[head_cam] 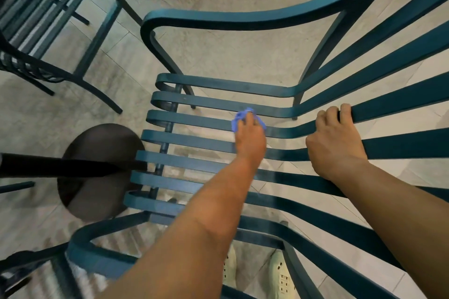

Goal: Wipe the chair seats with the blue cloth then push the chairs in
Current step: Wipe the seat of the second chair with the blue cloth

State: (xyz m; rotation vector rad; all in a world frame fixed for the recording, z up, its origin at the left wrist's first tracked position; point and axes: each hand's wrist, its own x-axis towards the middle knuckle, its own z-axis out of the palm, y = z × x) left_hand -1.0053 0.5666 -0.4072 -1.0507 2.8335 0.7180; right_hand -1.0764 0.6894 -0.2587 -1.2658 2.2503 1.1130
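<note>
While left hand (251, 137) presses blue cloth (245, 119) mid-seat, right hand (336, 138) grips backrest slat (388, 110)

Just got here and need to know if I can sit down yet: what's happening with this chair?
Not yet. A person is wiping the teal slatted chair: the left hand presses a blue cloth on a seat slat, the right hand grips a backrest slat. It isn't pushed in.

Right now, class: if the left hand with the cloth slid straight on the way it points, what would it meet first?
Probably the next seat slat just beyond the blue cloth under the left hand; depth is unclear.
</note>
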